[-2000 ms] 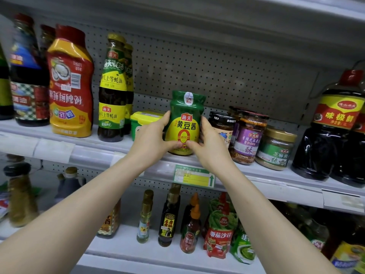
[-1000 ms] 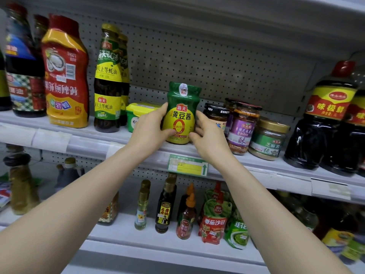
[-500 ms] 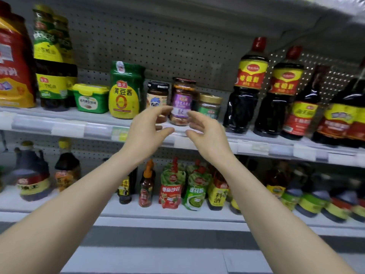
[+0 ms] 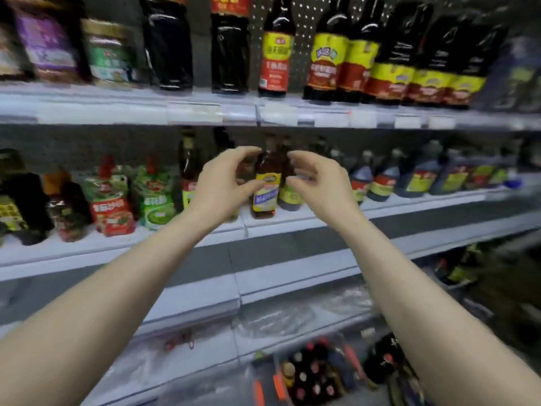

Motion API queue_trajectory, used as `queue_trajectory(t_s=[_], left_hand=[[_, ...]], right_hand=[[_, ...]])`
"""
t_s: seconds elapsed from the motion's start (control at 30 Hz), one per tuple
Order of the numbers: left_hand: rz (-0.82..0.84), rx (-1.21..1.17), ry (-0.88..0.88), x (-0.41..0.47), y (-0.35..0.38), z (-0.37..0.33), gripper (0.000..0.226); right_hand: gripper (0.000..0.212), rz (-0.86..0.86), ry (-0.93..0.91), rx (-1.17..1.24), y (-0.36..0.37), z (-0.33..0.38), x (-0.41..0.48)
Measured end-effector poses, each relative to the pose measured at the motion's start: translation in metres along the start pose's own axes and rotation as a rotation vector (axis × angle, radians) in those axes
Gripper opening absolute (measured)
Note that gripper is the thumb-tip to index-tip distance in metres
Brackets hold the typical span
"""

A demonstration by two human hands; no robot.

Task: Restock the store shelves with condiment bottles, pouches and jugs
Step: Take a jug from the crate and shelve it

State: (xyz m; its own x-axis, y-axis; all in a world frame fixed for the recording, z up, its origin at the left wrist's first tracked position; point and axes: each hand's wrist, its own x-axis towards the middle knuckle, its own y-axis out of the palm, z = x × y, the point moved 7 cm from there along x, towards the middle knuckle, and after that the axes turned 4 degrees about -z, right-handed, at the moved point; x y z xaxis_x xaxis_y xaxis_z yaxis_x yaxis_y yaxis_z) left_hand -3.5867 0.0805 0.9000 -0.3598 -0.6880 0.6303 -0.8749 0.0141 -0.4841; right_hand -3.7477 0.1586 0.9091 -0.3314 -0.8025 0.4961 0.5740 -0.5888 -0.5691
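My left hand (image 4: 222, 183) and my right hand (image 4: 319, 183) hang in the air in front of the middle shelf (image 4: 292, 227), fingers loosely curved toward each other and holding nothing. Between them, further back on the shelf, stands a brown bottle with a yellow label (image 4: 265, 186); neither hand touches it. Red and green sauce pouches (image 4: 111, 197) stand to the left on the same shelf. A basket of small bottles (image 4: 310, 379) sits low at the bottom of the view. The picture is blurred by motion.
The upper shelf (image 4: 205, 109) carries jars (image 4: 108, 51) at left and tall dark soy sauce bottles (image 4: 275, 48) across the middle and right. Dark jugs (image 4: 421, 174) line the right of the middle shelf. Lower shelves hold clear plastic wrap (image 4: 278, 320).
Both hands let go of the green soybean paste pouch, which stayed on the upper shelf. The view swung right and down, and the empty hands dropped to the middle shelf level.
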Motion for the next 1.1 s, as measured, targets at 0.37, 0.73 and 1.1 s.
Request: queue_trajectory(t_s=[0.37, 0.73, 1.1], left_hand=[[0.323, -0.232, -0.047, -0.064, 0.231, -0.077, 0.058], [0.510, -0.282, -0.073, -0.065, 0.371, -0.061, 0.059], [0.619, -0.229, -0.096, -0.026, 0.483, -0.036, 0.057]], right_hand=[[0.041, -0.032, 0.262, -0.180, -0.136, -0.177, -0.105], [0.041, -0.002, 0.470, -0.199, -0.159, -0.308, -0.116], [0.041, 0.086, 0.544, -0.169, -0.173, -0.417, -0.075]])
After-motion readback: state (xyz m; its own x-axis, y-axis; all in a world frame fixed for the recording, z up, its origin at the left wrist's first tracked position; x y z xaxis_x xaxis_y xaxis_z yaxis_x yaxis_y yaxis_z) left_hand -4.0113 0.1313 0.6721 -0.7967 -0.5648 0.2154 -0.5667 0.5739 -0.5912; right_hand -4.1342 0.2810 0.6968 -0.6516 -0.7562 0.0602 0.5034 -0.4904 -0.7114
